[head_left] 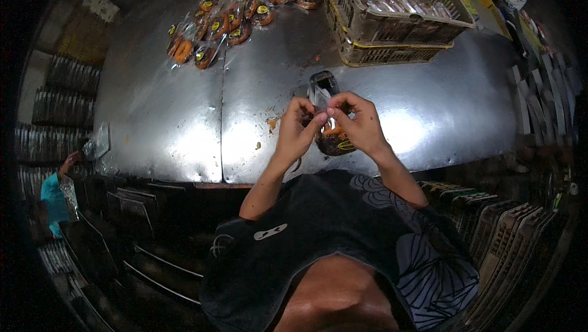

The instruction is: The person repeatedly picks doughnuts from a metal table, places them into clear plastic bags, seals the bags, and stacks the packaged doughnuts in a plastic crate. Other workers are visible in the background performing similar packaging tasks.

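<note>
Both my hands are closed on the gathered clear neck of a plastic bag (331, 141) over the metal table. Inside it is a dark brown and orange baked piece, and a yellow-and-black label shows at its near end. Thumb and fingertips of my left hand (296, 128) pinch the neck from the left. My right hand (360, 125) does the same from the right, its fingertips nearly meeting the left ones. Just beyond the fingertips is a black rounded object (323, 81) with a pale part; its kind is unclear.
Bagged baked pieces (217, 26) lie piled at the far left of the metal table (153, 105). Stacked plastic crates (392, 47) stand far right, clear packets in the top one. Crumbs (271, 124) lie left of my hands. Another person's hand (72, 159) is at the left edge.
</note>
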`<state>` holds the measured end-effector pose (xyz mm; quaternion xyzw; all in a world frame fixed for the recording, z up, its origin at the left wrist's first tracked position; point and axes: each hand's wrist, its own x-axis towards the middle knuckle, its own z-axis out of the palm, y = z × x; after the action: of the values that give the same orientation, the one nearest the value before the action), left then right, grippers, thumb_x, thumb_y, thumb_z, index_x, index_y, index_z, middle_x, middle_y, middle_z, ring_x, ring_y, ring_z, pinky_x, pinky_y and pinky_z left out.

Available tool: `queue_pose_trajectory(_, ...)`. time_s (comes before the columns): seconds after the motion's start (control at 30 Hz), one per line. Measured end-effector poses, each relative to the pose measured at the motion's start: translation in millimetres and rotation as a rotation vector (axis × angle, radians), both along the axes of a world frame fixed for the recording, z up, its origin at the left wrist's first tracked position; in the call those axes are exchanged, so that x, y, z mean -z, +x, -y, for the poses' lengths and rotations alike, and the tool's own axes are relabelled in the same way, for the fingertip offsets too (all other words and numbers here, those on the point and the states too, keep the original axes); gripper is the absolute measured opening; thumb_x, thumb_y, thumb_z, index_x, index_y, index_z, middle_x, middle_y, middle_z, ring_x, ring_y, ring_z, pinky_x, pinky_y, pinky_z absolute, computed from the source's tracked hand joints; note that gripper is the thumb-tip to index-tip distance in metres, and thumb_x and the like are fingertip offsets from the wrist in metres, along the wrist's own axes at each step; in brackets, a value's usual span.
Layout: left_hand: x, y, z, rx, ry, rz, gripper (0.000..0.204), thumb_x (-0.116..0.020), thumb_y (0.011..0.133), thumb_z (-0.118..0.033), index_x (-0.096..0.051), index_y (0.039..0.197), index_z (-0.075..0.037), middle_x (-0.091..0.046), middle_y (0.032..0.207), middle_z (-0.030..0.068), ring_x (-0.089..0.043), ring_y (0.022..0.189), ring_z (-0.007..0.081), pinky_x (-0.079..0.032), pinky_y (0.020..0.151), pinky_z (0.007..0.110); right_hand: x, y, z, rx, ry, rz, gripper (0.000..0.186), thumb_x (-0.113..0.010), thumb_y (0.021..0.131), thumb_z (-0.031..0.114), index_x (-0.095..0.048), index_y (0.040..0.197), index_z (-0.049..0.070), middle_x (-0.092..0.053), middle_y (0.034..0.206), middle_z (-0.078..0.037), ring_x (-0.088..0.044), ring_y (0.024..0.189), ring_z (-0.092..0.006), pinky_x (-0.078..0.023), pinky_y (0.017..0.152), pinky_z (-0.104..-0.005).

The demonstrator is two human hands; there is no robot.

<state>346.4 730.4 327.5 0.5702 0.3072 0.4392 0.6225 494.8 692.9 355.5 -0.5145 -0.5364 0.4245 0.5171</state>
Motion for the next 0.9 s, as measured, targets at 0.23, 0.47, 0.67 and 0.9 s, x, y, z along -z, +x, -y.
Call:
queue_pose_trajectory(0.23, 0.9, -17.8, 0.3, 0.092, 0.543, -0.856, 0.021, -0.057, 0.081, -0.014, -0.054, 0.096, 0.0, -0.058, 0.084, 0.0133, -0.054, 0.081, 0.0199, -0.042, 0.07, 0.032, 8.5, 5.8, 5.5, -0.162, 0.023, 0.677, 0.022, -0.051, 0.081, 0.017, -0.06, 0.091, -0.001, -0.057, 0.091, -0.015, -0.051, 0.085, -0.0343, -0.04, 0.077, -0.0406)
queue_pose_trajectory(0.47, 35.8, -12.8, -12.7, 0.502, -0.209, -0.702, 0.025, -0.041, 0.087, -0.018, -0.053, 0.089, 0.005, -0.054, 0.079, 0.0109, -0.052, 0.076, 0.0174, -0.042, 0.069, 0.029, 17.5, -27.9, 46.5, -0.087, -0.156, 0.918, 0.029, -0.057, 0.078, 0.018, -0.053, 0.1, -0.002, -0.054, 0.093, -0.021, -0.053, 0.088, -0.0364, -0.043, 0.076, -0.0425)
queue_pose_trajectory(0.67, 47.9, -12.1, 2.4, 0.298, 0.039, -0.215, 0.029, -0.048, 0.087, -0.026, -0.054, 0.092, 0.002, -0.057, 0.079, 0.0065, -0.052, 0.073, 0.0133, -0.042, 0.068, 0.026, 22.4, -12.5, 49.4, -0.05, -0.354, 0.594, 0.041, -0.063, 0.074, 0.019, -0.047, 0.103, -0.006, -0.057, 0.089, -0.022, -0.056, 0.084, -0.0353, -0.044, 0.074, -0.0395)
queue_pose_trajectory(0.9, 52.1, -21.9, 13.6, -0.407, 0.078, -0.343, 0.025, -0.047, 0.085, -0.021, -0.054, 0.08, 0.002, -0.056, 0.069, 0.006, -0.051, 0.068, 0.0127, -0.042, 0.064, 0.026, 84.7, 3.7, 58.2, 0.447, 0.001, 0.674, 0.077, -0.066, 0.072, 0.031, -0.023, 0.129, -0.001, -0.053, 0.102, -0.027, -0.054, 0.092, -0.04, -0.044, 0.078, -0.0394)
